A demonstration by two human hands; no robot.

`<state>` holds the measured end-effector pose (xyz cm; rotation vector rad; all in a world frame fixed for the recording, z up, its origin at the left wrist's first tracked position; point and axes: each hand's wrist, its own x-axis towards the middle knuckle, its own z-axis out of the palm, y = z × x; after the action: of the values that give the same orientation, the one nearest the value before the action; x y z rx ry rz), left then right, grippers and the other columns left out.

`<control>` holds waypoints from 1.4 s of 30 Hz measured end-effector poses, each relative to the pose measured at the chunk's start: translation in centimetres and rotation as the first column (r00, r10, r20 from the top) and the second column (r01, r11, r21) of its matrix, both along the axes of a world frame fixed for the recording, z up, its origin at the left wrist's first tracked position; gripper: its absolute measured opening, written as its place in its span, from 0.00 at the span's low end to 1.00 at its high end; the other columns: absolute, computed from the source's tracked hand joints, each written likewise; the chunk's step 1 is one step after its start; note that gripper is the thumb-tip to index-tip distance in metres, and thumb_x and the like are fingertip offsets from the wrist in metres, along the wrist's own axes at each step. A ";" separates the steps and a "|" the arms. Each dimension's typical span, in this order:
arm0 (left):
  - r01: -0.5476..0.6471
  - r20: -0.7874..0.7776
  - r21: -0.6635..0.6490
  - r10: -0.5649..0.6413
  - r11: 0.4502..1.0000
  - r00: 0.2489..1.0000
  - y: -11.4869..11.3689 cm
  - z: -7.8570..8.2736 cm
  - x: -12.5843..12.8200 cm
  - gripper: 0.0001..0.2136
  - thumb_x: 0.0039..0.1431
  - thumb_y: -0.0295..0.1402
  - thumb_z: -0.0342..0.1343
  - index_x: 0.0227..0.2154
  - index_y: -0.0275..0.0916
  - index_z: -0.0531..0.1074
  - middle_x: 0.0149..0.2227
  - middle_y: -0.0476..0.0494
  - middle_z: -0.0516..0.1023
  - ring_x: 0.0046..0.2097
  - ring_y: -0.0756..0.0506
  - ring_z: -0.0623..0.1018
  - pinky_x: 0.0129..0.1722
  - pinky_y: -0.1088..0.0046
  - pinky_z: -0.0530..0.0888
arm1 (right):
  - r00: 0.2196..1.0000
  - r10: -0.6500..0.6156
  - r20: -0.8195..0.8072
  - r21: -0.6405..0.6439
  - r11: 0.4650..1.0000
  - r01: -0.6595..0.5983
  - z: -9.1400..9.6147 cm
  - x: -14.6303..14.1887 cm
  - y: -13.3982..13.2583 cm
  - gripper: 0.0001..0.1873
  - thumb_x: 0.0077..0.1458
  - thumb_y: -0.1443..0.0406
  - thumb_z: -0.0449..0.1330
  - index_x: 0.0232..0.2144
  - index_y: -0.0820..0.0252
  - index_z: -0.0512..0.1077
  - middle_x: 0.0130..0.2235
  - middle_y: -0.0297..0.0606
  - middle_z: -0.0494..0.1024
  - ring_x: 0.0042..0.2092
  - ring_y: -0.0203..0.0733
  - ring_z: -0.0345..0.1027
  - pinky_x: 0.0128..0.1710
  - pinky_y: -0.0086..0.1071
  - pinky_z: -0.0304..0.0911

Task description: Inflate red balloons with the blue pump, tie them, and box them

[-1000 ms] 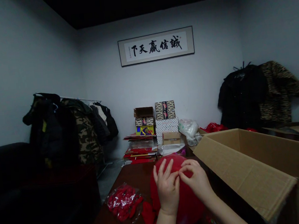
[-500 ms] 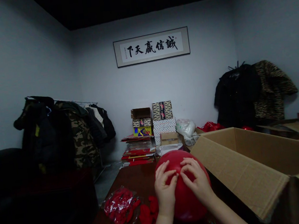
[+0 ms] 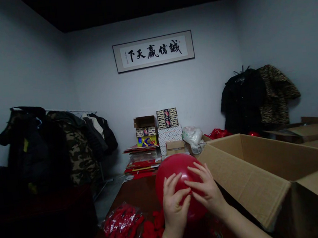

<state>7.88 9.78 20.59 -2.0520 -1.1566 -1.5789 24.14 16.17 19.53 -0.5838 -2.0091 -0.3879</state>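
A round, inflated red balloon (image 3: 168, 168) is in front of me above the table, its knot end facing me. My left hand (image 3: 174, 208) is closed, thumb and index finger pinched on the balloon's neck. My right hand (image 3: 209, 193) is just to the right, with its fingers spread over the balloon's near side. Its thumb and index tips are apart beside the pinched neck, which is too small to see clearly. Uninflated red balloons (image 3: 152, 231) lie on the table left of my left wrist.
A clear bag of red balloons (image 3: 123, 225) lies at the table's left edge. A large open cardboard box (image 3: 247, 178) stands close on the right. Flat red packets (image 3: 141, 164) and stacked boxes (image 3: 170, 134) are at the back. Coats (image 3: 79, 142) hang at the left.
My right hand's fingers have spread, and its thumb and index have parted at the neck. The left hand keeps its pinch. The view has turned slightly right.
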 end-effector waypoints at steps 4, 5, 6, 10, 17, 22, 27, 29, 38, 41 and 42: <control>-0.010 -0.052 0.035 0.011 0.999 0.999 -0.5 1.0 0.4 0.10 0.51 0.24 0.55 0.32 0.46 0.76 0.54 0.45 0.70 0.58 0.41 0.64 0.58 0.44 0.58 | 0.999 -0.013 0.044 0.125 0.992 0.007 1.8 1.1 -0.4 0.21 0.50 0.61 0.58 0.49 0.40 0.65 0.59 0.34 0.61 0.62 0.49 0.45 0.59 0.62 0.38; -0.009 -0.052 0.046 0.011 0.999 0.999 -0.5 1.3 0.6 0.10 0.51 0.23 0.55 0.32 0.46 0.76 0.54 0.45 0.70 0.58 0.41 0.64 0.58 0.44 0.57 | 0.998 -0.022 0.051 0.166 0.986 0.013 2.4 1.4 -0.5 0.21 0.50 0.61 0.58 0.48 0.40 0.66 0.58 0.33 0.62 0.62 0.48 0.46 0.59 0.62 0.38; -0.008 -0.052 0.059 0.011 0.998 0.999 -0.4 1.5 0.7 0.10 0.51 0.23 0.55 0.32 0.46 0.76 0.53 0.45 0.70 0.58 0.41 0.64 0.58 0.45 0.58 | 0.998 -0.035 0.052 0.206 0.978 0.023 2.9 1.6 -0.7 0.20 0.50 0.61 0.59 0.47 0.39 0.66 0.57 0.32 0.64 0.62 0.47 0.47 0.59 0.61 0.39; 0.001 -0.048 0.129 0.005 0.992 0.999 -0.1 2.7 1.6 0.10 0.51 0.24 0.55 0.32 0.46 0.76 0.52 0.44 0.71 0.57 0.41 0.65 0.58 0.46 0.59 | 0.993 -0.106 0.048 0.291 0.953 0.088 4.9 2.7 -1.1 0.17 0.51 0.61 0.59 0.45 0.38 0.69 0.55 0.32 0.68 0.60 0.45 0.51 0.60 0.59 0.39; 0.092 -0.009 0.195 -0.092 0.976 0.996 1.9 5.1 5.6 0.08 0.51 0.26 0.56 0.32 0.45 0.75 0.52 0.45 0.72 0.57 0.41 0.65 0.58 0.46 0.59 | 0.983 -0.172 0.066 0.387 0.913 0.133 8.2 6.7 -0.5 0.17 0.51 0.61 0.60 0.45 0.40 0.69 0.54 0.32 0.68 0.59 0.46 0.53 0.60 0.60 0.40; 0.163 0.011 0.195 -0.168 0.967 0.986 4.7 6.4 10.1 0.06 0.51 0.27 0.57 0.31 0.45 0.75 0.52 0.45 0.72 0.57 0.41 0.65 0.57 0.47 0.60 | 0.955 -0.275 0.109 0.417 0.885 0.207 10.2 11.1 0.3 0.14 0.52 0.61 0.59 0.43 0.43 0.70 0.54 0.35 0.68 0.59 0.46 0.53 0.60 0.58 0.41; 0.268 0.063 0.177 -0.282 0.947 0.957 7.7 6.8 15.1 0.06 0.50 0.26 0.57 0.31 0.43 0.75 0.52 0.44 0.72 0.56 0.42 0.65 0.57 0.51 0.62 | 0.907 -0.377 0.186 0.427 0.863 0.271 11.0 15.9 1.7 0.14 0.54 0.61 0.57 0.45 0.48 0.69 0.55 0.37 0.67 0.61 0.45 0.50 0.60 0.57 0.42; 0.311 0.082 0.163 -0.327 0.936 0.942 8.8 6.7 17.1 0.06 0.50 0.25 0.56 0.31 0.42 0.74 0.51 0.44 0.72 0.56 0.42 0.66 0.57 0.53 0.63 | 0.886 -0.407 0.221 0.417 0.861 0.292 11.0 17.9 2.3 0.14 0.54 0.61 0.56 0.45 0.49 0.69 0.55 0.38 0.67 0.61 0.45 0.49 0.61 0.56 0.42; 0.389 0.109 0.062 -0.394 0.919 0.913 13.4 3.8 24.4 0.06 0.50 0.24 0.54 0.29 0.41 0.74 0.55 0.41 0.68 0.59 0.42 0.64 0.58 0.54 0.62 | 0.724 -0.571 0.387 0.355 0.817 0.455 9.3 24.9 5.4 0.27 0.58 0.58 0.50 0.59 0.49 0.51 0.62 0.41 0.56 0.64 0.48 0.43 0.60 0.60 0.36; 0.377 0.063 0.029 -0.378 0.926 0.924 14.6 2.6 25.9 0.07 0.52 0.24 0.53 0.30 0.41 0.74 0.58 0.41 0.65 0.61 0.41 0.60 0.58 0.51 0.61 | 0.701 -0.625 0.343 0.297 0.781 0.550 8.5 26.2 6.4 0.36 0.54 0.56 0.54 0.61 0.54 0.45 0.65 0.46 0.47 0.65 0.52 0.36 0.59 0.62 0.33; 0.367 0.038 0.022 -0.367 0.930 0.929 15.0 2.2 26.3 0.07 0.52 0.24 0.52 0.29 0.41 0.74 0.59 0.41 0.64 0.61 0.41 0.59 0.58 0.50 0.60 | 0.698 -0.641 0.319 0.268 0.767 0.583 8.3 26.7 6.8 0.40 0.51 0.55 0.56 0.61 0.56 0.44 0.65 0.48 0.44 0.65 0.53 0.33 0.59 0.62 0.33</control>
<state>34.20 24.80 22.84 -2.3393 -0.7989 -1.7936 50.80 22.94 27.78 -1.1680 -2.0843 -1.1370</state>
